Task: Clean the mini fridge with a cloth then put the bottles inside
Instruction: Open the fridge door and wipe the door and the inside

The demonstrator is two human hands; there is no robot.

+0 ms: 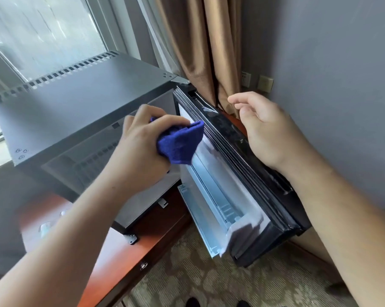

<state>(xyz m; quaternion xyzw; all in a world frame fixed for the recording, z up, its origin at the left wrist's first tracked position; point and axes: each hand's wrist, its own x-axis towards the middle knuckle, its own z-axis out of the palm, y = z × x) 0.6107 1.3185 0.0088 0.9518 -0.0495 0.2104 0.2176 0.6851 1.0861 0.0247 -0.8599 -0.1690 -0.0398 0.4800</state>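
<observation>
As the left hand (140,140) grips the blue cloth (180,145) on the mini fridge door (227,156), the slack right hand (266,131) should brace it.

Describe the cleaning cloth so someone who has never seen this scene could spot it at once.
Start at the dark mini fridge by the window, whose door stands open toward the curtain. At the door's top inner edge, the left hand grips a bunched cloth. It is the only deep blue thing among black, grey and white surfaces.
</observation>
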